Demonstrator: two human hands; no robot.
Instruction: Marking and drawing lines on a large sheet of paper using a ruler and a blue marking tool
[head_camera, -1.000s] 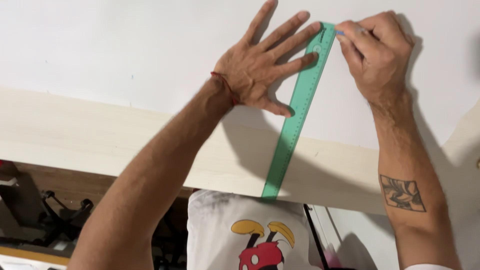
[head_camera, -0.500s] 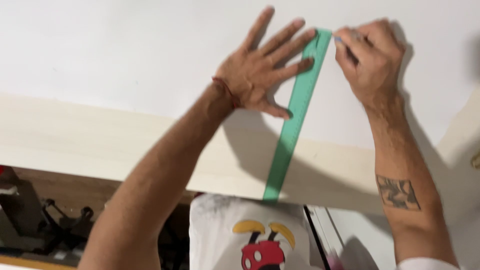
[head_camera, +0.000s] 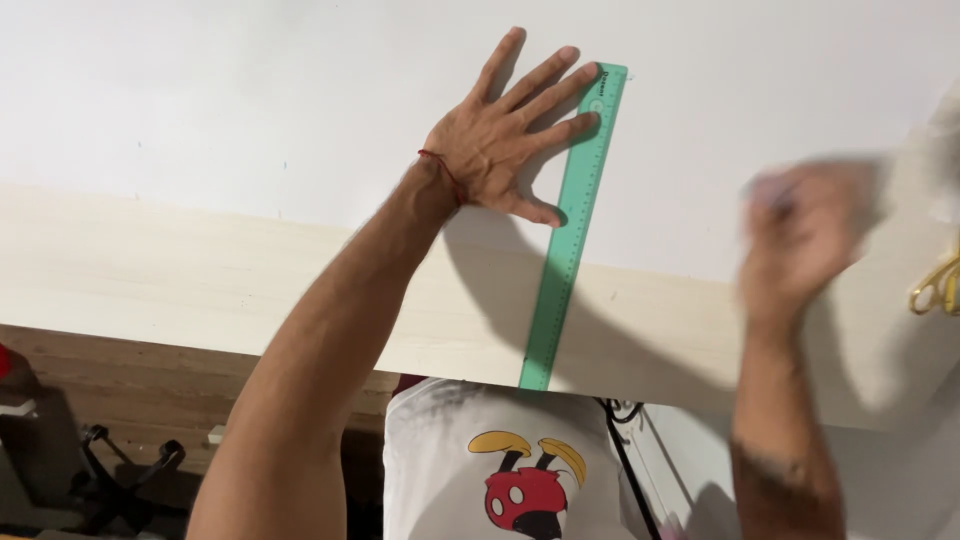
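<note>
The grip of the left hand (head_camera: 495, 150) is spread wide, fingers fanned and palm flat on the white sheet (head_camera: 250, 90), with the fingertips and thumb touching the left edge of the green ruler (head_camera: 572, 225) and pinning it in place. The grip of the right hand (head_camera: 805, 235) is a blur; whether it is closed or holds anything cannot be told. It hangs well apart from the ruler, off to the right over the pale tabletop (head_camera: 150, 280).

Nearest the camera is the person's white shirt (head_camera: 440, 480) with a red and yellow cartoon print. Just above it runs the near edge of the tabletop, a light wooden board, and the ruler's lower end reaches that edge, right over the shirt. From there the ruler slants up and slightly right, crossing the bare wood strip and then lying on the white sheet, its top end beside the left hand's longest fingers. A thin red string (head_camera: 440, 170) circles the left wrist. At the far right edge, something yellow (head_camera: 935, 285) lies on the tabletop, too cut off to name.
</note>
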